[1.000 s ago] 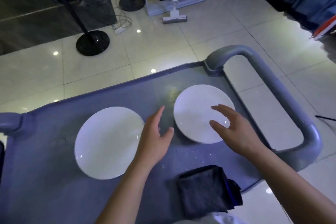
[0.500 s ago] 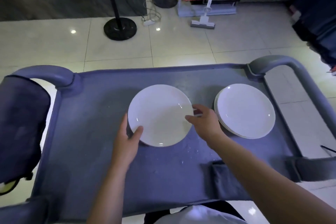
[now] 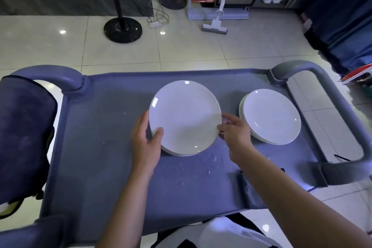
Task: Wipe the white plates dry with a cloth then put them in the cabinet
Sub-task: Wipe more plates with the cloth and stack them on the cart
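Cart (image 3: 96, 167): grey-blue top with tubular handles at both ends; scattered water drops and scuffs on the surface near the person.
Plate (image 3: 185, 117): white, round, held over a stack at the middle of the cart; its far edge is raised, its near edge sits low over the plates below.
Middle stack (image 3: 171, 152): white plates under the held one, only their near-left rims showing.
Right stack (image 3: 270, 117): white plates lying flat near the right handle, apart from the held plate.
Left hand (image 3: 146, 143): grips the plate's left rim, thumb on the top face, fingers curled beneath the edge.
Right hand (image 3: 235, 133): pinches the plate's right rim, thumb on top, fingers tucked under.
Cloth (image 3: 248, 189): dark, at the cart's near right edge, mostly hidden by the right forearm; touched by neither hand.
Dark fabric (image 3: 24, 137): draped over the left handle.
Floor (image 3: 201, 50): pale glossy tiles with light reflections.
Stand base (image 3: 122, 29): black disc with an upright pole, beyond the cart.
Squeegee mop (image 3: 215, 26): white, head resting on the floor, handle leaning up toward the back.
Power strip (image 3: 155, 24): white, on the floor with a coiled cable, between stand base and mop.
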Available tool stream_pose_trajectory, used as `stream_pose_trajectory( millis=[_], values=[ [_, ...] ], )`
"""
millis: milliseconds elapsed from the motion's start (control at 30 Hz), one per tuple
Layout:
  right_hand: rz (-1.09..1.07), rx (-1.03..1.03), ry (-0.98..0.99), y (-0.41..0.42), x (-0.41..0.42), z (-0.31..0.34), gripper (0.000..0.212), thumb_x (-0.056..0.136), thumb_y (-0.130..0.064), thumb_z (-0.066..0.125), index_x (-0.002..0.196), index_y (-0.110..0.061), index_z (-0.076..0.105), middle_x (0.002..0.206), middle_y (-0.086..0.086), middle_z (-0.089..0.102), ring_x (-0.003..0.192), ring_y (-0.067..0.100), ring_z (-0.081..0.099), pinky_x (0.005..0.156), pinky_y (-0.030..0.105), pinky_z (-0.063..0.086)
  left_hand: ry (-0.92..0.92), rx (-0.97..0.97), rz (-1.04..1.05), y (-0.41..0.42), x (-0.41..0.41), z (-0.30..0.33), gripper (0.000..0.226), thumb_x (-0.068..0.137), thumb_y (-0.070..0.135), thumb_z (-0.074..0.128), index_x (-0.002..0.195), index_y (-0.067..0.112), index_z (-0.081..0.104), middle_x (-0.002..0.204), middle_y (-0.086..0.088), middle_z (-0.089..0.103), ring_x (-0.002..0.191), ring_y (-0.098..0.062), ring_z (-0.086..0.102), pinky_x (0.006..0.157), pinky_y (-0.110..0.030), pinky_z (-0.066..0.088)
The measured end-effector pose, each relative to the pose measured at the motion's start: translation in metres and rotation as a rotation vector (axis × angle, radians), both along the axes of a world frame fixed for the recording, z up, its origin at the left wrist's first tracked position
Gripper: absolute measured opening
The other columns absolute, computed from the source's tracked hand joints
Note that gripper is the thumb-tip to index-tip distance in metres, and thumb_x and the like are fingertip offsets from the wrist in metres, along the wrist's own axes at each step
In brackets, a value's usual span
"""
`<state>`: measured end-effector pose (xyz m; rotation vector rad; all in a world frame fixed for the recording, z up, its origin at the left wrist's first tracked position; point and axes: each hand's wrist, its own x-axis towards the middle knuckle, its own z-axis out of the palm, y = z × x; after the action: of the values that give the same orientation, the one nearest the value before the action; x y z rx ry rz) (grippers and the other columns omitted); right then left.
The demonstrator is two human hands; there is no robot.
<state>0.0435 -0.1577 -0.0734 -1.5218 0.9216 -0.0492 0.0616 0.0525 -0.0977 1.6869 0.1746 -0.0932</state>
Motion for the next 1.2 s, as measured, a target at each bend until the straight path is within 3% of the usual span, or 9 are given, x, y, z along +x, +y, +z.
stream_pose_trajectory(
  millis=[100, 233, 400, 567, 733, 867, 1000, 1100, 1200],
  values=[
    [-0.007, 0.142, -0.018, 0.005, 0.0, 0.016, 0.037, 0.088, 0.014, 0.05, 0.097, -0.016, 0.07, 0.086, 0.009, 0.062, 0.078, 0.025, 0.058, 0.074, 0.035, 0.055, 0.081, -0.09, 0.01, 0.017, 0.011, 0.001, 0.053, 0.094, 0.007, 0.062, 0.133, 0.043, 0.061, 0.134, 0.022, 0.062, 0.122, 0.006, 0.055, 0.094, -0.014, 0.042],
    [0.156, 0.339, -0.063, 0.017, -0.003, 0.036, 0.032, 0.092, 0.007, 0.054, 0.11, -0.016, 0.067, 0.081, 0.006, 0.072, 0.078, 0.021, 0.069, 0.071, 0.038, 0.059, 0.146, -0.168, 0.001, 0.048, 0.022, 0.007, 0.048, 0.09, -0.003, 0.057, 0.107, 0.039, 0.073, 0.111, 0.009, 0.075, 0.101, -0.01, 0.065, 0.092, -0.029, 0.049],
    [0.318, 0.38, -0.148, 0.047, -0.005, 0.052, 0.046, 0.091, 0.004, 0.061, 0.126, -0.024, 0.065, 0.104, 0.015, 0.071, 0.085, 0.026, 0.07, 0.072, 0.041, 0.059, 0.38, -0.296, 0.062, 0.07, 0.016, -0.002, 0.04, 0.092, -0.006, 0.052, 0.112, 0.021, 0.073, 0.1, -0.002, 0.076, 0.091, -0.021, 0.067, 0.073, -0.03, 0.053],
    [0.404, 0.294, -0.228, 0.068, -0.003, 0.068, 0.049, 0.09, -0.008, 0.068, 0.133, -0.03, 0.064, 0.122, 0.023, 0.061, 0.102, 0.03, 0.07, 0.078, 0.048, 0.061, 0.496, -0.536, 0.107, 0.066, -0.015, -0.005, 0.03, 0.094, -0.007, 0.048, 0.105, 0.011, 0.071, 0.081, -0.002, 0.073, 0.067, -0.012, 0.059, 0.049, -0.017, 0.042],
    [0.488, 0.169, -0.264, 0.082, -0.001, 0.083, 0.045, 0.092, -0.021, 0.07, 0.133, -0.04, 0.063, 0.123, 0.005, 0.06, 0.117, 0.02, 0.063, 0.085, 0.045, 0.061, 0.603, -0.744, 0.132, 0.055, -0.038, 0.001, 0.023, 0.097, -0.006, 0.048, 0.099, 0.005, 0.069, 0.074, -0.001, 0.07, 0.055, -0.006, 0.057, 0.046, -0.015, 0.041],
    [0.491, 0.223, -0.32, 0.077, -0.004, 0.092, 0.044, 0.098, -0.005, 0.054, 0.133, -0.031, 0.064, 0.119, 0.01, 0.068, 0.104, 0.021, 0.069, 0.077, 0.041, 0.061, 0.597, -0.835, 0.108, 0.054, -0.049, 0.006, 0.02, 0.094, -0.002, 0.053, 0.106, 0.009, 0.064, 0.092, -0.004, 0.073, 0.074, -0.013, 0.067, 0.055, -0.021, 0.054],
    [0.405, 0.219, -0.273, 0.048, -0.02, 0.087, 0.055, 0.091, 0.006, 0.038, 0.126, -0.024, 0.069, 0.103, 0.01, 0.072, 0.084, 0.025, 0.061, 0.067, 0.036, 0.055, 0.551, -0.94, 0.039, 0.051, -0.051, 0.014, 0.053, 0.077, -0.002, 0.055, 0.128, 0.014, 0.06, 0.118, -0.008, 0.073, 0.094, -0.022, 0.075, 0.064, -0.034, 0.063],
    [0.337, 0.289, -0.227, 0.018, -0.037, 0.074, 0.053, 0.09, 0.003, 0.038, 0.127, -0.021, 0.068, 0.108, 0.008, 0.069, 0.089, 0.028, 0.055, 0.076, 0.038, 0.052, 0.52, -0.926, -0.099, 0.041, -0.05, 0.024, 0.057, 0.076, -0.002, 0.053, 0.129, 0.012, 0.063, 0.117, -0.009, 0.075, 0.099, -0.025, 0.075, 0.07, -0.039, 0.064],
    [0.247, 0.228, -0.145, -0.022, -0.059, 0.064, 0.035, 0.098, -0.008, 0.049, 0.127, -0.014, 0.067, 0.112, 0.01, 0.072, 0.099, 0.03, 0.067, 0.081, 0.038, 0.058, 0.462, -0.854, -0.2, 0.025, -0.052, 0.025, 0.059, 0.078, -0.002, 0.058, 0.133, 0.015, 0.061, 0.123, -0.007, 0.072, 0.104, -0.025, 0.071, 0.066, -0.036, 0.062]
  ],
)
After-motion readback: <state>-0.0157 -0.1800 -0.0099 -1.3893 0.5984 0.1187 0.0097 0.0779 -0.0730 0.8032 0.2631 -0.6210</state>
